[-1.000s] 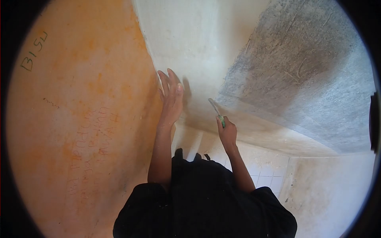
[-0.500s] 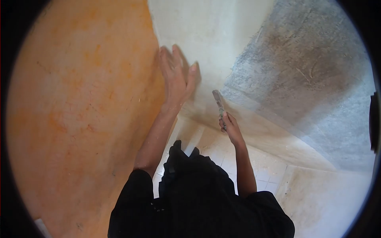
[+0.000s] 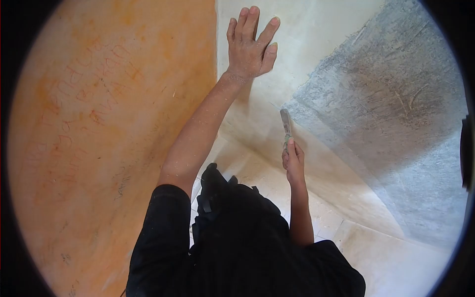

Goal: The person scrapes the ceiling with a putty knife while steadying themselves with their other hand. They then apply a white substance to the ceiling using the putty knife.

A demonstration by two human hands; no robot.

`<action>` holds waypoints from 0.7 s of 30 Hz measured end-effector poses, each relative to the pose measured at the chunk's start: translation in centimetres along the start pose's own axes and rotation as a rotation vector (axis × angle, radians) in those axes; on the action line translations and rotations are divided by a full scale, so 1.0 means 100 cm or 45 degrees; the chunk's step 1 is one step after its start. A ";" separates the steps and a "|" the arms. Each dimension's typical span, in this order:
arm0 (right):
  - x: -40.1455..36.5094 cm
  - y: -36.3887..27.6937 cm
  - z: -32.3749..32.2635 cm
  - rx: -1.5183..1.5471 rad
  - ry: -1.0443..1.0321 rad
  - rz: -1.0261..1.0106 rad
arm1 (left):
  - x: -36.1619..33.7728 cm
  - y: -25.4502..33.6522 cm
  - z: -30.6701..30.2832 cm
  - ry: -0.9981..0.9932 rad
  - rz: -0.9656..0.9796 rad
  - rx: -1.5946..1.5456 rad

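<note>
My left hand (image 3: 249, 47) lies with fingers spread on the pale, smooth wall (image 3: 302, 34), close to the corner where the orange wall begins. Flecks of white dust cover the forearm. In my right hand (image 3: 294, 159) is a putty knife (image 3: 286, 123), its handle gripped in the fist and its blade pointing up. The blade's tip is right by the lower corner of a rough grey patch (image 3: 376, 94), where the paint gives way to bare, scratched surface.
To the left rises the orange wall (image 3: 99, 148), with faint red handwriting and dark scribbles on it. Below are pale floor tiles (image 3: 326, 222), partly behind my dark-clothed body. A dark object (image 3: 466, 153) shows at the right edge.
My left hand has moved up and right along the pale wall, and its fingers now lie spread there. The putty knife in my right hand has shifted slightly right. The view has turned somewhat.
</note>
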State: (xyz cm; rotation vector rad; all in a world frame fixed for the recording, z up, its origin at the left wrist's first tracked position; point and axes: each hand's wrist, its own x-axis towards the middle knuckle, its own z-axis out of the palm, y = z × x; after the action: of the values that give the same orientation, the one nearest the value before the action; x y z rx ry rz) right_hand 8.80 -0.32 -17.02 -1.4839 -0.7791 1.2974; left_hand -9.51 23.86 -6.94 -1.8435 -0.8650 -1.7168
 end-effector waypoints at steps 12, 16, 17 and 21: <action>0.000 -0.004 0.010 0.001 0.060 -0.055 | -0.001 0.003 0.002 0.036 -0.101 -0.091; -0.002 -0.001 0.024 0.077 0.028 -0.021 | -0.005 0.002 0.003 0.011 -0.027 -0.029; -0.002 -0.003 0.022 0.049 0.063 -0.028 | -0.003 0.002 0.004 0.025 -0.051 -0.052; 0.002 -0.014 0.016 -0.054 0.064 0.000 | -0.002 0.001 0.002 0.039 -0.082 -0.073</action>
State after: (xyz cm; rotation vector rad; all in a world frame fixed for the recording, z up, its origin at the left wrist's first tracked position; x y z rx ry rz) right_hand 7.52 0.71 -15.67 -1.5442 -0.7778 1.2457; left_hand -9.25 23.91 -7.15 -1.8399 -0.8808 -1.8221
